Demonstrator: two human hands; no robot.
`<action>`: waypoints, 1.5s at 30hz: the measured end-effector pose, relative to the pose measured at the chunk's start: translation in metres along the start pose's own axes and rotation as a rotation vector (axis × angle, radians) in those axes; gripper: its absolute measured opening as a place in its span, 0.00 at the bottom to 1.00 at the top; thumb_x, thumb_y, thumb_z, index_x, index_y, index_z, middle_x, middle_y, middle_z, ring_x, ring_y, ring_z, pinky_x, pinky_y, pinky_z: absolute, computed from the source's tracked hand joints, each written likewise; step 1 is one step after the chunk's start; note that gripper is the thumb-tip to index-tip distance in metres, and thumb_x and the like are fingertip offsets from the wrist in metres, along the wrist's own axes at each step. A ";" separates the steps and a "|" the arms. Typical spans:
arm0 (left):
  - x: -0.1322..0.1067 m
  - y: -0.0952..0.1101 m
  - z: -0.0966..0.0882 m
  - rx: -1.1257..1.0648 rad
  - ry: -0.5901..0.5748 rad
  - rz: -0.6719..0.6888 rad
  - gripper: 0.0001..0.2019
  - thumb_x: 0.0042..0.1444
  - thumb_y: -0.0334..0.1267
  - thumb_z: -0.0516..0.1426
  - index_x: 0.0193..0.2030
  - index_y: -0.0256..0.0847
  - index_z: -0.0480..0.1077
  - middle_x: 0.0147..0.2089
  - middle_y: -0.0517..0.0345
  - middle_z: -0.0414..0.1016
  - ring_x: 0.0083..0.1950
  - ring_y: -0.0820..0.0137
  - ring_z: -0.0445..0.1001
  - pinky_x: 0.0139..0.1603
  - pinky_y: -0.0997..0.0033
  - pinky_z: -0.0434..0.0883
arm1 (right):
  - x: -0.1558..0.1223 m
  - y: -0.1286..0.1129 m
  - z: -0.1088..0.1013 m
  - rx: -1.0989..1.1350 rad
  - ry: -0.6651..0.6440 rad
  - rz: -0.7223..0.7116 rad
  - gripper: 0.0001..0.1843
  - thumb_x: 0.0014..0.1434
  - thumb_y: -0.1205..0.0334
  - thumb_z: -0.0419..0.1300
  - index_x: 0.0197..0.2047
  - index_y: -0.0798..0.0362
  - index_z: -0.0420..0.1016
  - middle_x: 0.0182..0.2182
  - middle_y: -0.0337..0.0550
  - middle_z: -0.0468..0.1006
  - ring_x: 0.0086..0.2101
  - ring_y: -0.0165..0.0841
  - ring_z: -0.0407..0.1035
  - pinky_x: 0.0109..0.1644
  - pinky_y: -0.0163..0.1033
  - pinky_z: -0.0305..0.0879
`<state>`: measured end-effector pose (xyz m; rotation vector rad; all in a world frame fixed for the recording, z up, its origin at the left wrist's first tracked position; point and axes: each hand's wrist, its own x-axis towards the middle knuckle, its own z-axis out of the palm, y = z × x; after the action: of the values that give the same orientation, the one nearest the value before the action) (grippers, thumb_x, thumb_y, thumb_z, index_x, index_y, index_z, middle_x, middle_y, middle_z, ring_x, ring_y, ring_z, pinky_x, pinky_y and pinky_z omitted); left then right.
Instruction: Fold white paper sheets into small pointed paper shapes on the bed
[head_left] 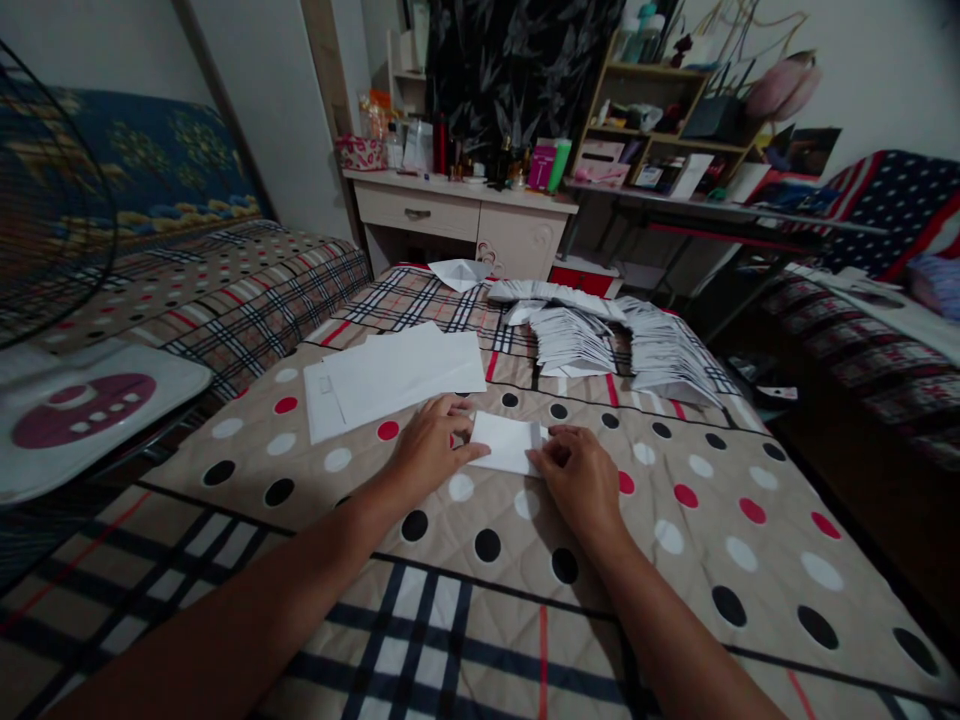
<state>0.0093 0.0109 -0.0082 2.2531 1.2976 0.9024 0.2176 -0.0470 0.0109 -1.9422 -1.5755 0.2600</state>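
A small white folded paper [504, 443], looking like an envelope, lies on the quilt between my hands. At its left edge my left hand [435, 437] pinches it, thumb on top and fingers behind. My right hand [577, 465] grips the right end, where a greyish strip runs along the paper. Beyond my left hand lie several flat white paper sheets [397, 375], fanned over each other. Farther back, folded white papers stand in two rows, a middle stack [574, 340] and a right stack [667, 355], with another row [555, 294] lying across behind them.
The bed's dotted and checked quilt [487, 610] is the work surface. A loose white paper [459, 273] lies at its far edge. A fan [52, 200] and a white plastic chair [90, 410] stand at left. A cluttered dresser [457, 205] and a desk [720, 205] are behind.
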 end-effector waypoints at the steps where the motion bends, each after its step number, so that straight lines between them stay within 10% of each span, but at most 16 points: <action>1: 0.000 -0.001 0.000 -0.024 -0.004 0.001 0.07 0.47 0.39 0.68 0.28 0.41 0.75 0.54 0.55 0.72 0.55 0.60 0.68 0.57 0.56 0.66 | 0.000 0.003 0.001 0.064 0.006 0.039 0.05 0.50 0.61 0.66 0.27 0.53 0.76 0.38 0.46 0.79 0.33 0.38 0.72 0.35 0.40 0.61; 14: -0.001 0.007 -0.008 -0.494 -0.010 -0.068 0.06 0.52 0.38 0.63 0.28 0.39 0.74 0.54 0.48 0.75 0.56 0.61 0.72 0.58 0.60 0.66 | -0.004 0.005 0.001 1.067 0.007 0.191 0.10 0.41 0.62 0.73 0.22 0.53 0.74 0.42 0.44 0.79 0.40 0.36 0.72 0.43 0.39 0.67; 26: -0.003 0.009 -0.013 -0.710 0.000 -0.158 0.10 0.53 0.43 0.63 0.32 0.38 0.78 0.61 0.44 0.70 0.67 0.57 0.62 0.63 0.60 0.64 | -0.007 0.001 0.000 1.187 -0.017 0.041 0.10 0.47 0.64 0.71 0.23 0.51 0.73 0.45 0.42 0.78 0.46 0.37 0.71 0.52 0.45 0.66; 33: -0.005 0.010 -0.010 -0.987 -0.107 -0.316 0.16 0.49 0.44 0.66 0.41 0.36 0.78 0.42 0.49 0.80 0.43 0.64 0.78 0.48 0.61 0.76 | -0.007 -0.002 -0.001 1.142 -0.038 0.013 0.10 0.46 0.64 0.72 0.22 0.51 0.74 0.49 0.43 0.76 0.47 0.39 0.71 0.57 0.49 0.63; 45: -0.008 0.021 -0.011 -0.674 0.008 -0.175 0.09 0.51 0.42 0.63 0.31 0.38 0.79 0.36 0.53 0.80 0.39 0.67 0.77 0.40 0.71 0.75 | -0.005 0.001 0.002 1.144 -0.054 0.044 0.07 0.53 0.59 0.67 0.26 0.51 0.77 0.33 0.38 0.73 0.35 0.30 0.66 0.39 0.34 0.61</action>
<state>0.0115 -0.0062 0.0096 1.5913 0.9748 1.0805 0.2161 -0.0517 0.0079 -1.0500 -1.0039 0.9819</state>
